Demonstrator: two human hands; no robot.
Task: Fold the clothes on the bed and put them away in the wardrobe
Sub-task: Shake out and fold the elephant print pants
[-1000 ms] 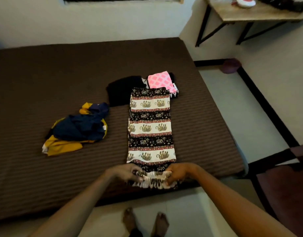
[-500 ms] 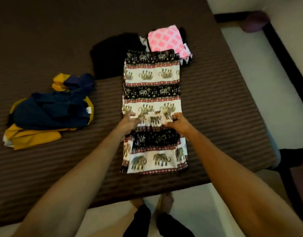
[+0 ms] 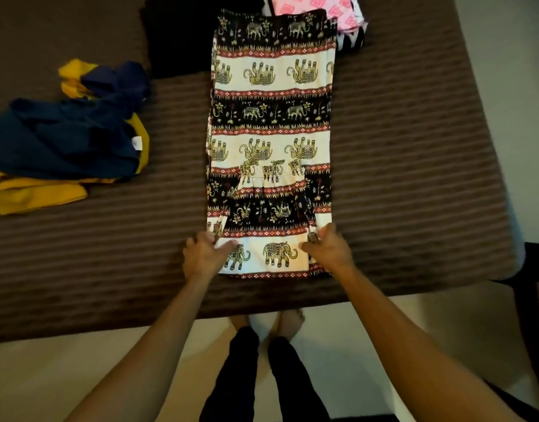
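Elephant-print trousers in black, cream and red lie lengthwise on the brown bed. Their near end is folded over, with the gathered waistband lying about halfway up. My left hand grips the left corner of the near fold. My right hand grips the right corner. A crumpled navy and yellow garment lies to the left. A black garment and a pink checked one lie at the far end.
The bed's near edge runs just in front of my feet on the pale floor. Pale floor also runs along the bed's right side, and a dark piece of furniture stands at the right.
My hands carried the waistband end up over the trousers, laid it down halfway, then came back to the corners of the new near fold. The camera has tilted down closer to the bed.
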